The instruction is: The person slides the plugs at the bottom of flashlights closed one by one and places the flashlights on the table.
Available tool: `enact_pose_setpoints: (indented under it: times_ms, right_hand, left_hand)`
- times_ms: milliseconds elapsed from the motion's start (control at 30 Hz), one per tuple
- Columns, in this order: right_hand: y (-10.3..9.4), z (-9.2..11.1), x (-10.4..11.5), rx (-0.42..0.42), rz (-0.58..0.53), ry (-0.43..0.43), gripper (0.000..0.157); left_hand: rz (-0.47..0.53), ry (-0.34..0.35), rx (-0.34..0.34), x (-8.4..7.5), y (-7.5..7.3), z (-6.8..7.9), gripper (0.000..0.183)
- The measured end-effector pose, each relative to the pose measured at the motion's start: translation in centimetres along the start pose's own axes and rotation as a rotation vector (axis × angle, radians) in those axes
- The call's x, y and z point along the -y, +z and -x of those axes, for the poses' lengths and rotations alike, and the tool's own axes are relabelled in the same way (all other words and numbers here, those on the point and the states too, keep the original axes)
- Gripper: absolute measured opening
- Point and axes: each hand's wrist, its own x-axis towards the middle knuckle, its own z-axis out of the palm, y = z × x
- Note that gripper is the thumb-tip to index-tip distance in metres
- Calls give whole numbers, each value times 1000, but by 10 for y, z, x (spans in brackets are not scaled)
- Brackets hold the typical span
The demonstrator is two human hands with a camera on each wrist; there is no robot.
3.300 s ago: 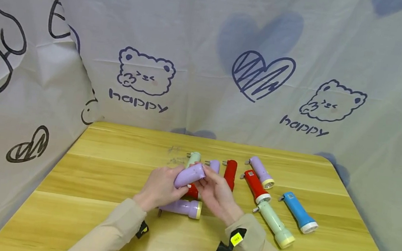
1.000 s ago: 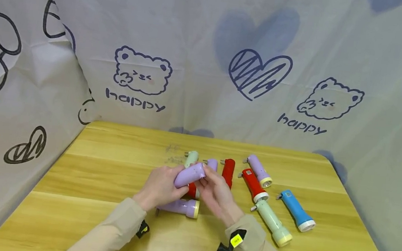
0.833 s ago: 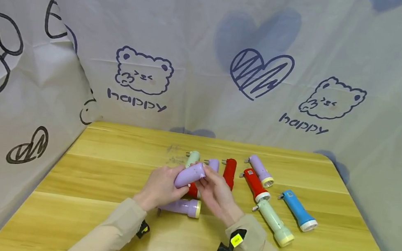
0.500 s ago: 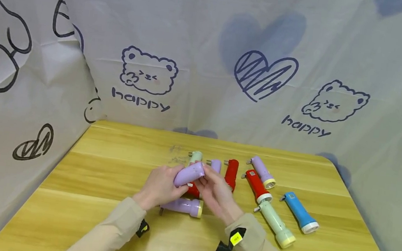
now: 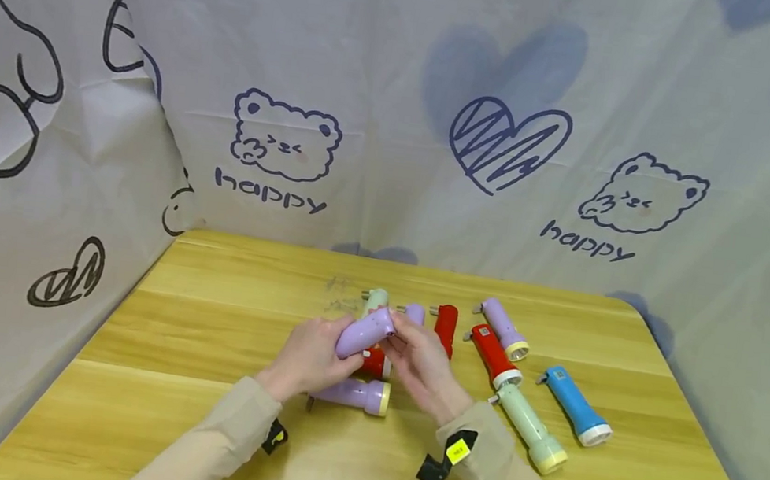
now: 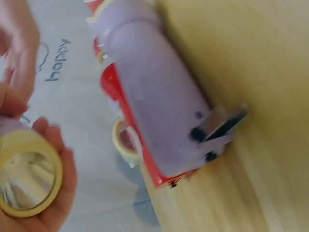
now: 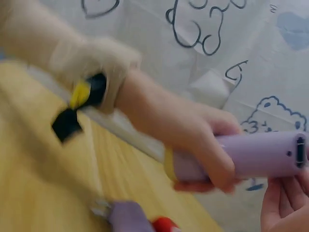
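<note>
Since the frame half a second earlier, your right hand has shifted slightly rightward and the held lilac flashlight has turned a little, exposing more of the red flashlight behind. Left to right across the wooden surface: your left hand grasps the held lilac flashlight, its fingers wrapped around the body above the surface; the left wrist view shows its yellow-rimmed lens. Below, partly covered by that hand, a lying lilac flashlight points its yellow rim rightward. Farther back stands out the end of a pale green flashlight, partly hidden, with the half-covered red flashlight nearer you. Your right hand is at the tail end of the held flashlight, where a dark slot shows in the right wrist view; whether its fingers pinch that end you cannot tell. Behind the right hand are a partly hidden lilac flashlight and a plain red flashlight. Farther right lie a labelled red flashlight, a rear lilac flashlight just beside it, a long green flashlight nearer you and, rightmost, a blue flashlight with a white head.
</note>
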Motion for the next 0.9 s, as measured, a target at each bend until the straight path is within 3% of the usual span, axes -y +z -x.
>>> enact_pose_setpoints:
  times_ms: [167, 267, 400, 600, 900]
  right_hand:
    - [-11, -4, 22, 7, 41, -40, 44]
    - [-22, -4, 35, 9, 21, -57, 36]
    - [-38, -1, 46, 6, 26, -72, 23]
    - [-58, 1, 47, -10, 89, -36, 26]
    - [-72, -1, 37, 11, 187, -10, 38]
  left_hand:
    - [199, -203, 135, 13, -18, -8, 48]
    - [309, -289, 193, 30, -33, -11, 57]
    - [381, -367, 209, 54, -49, -15, 60]
    - [325, -484, 166, 84, -57, -16, 61]
    - [131, -599, 252, 108, -46, -16, 54]
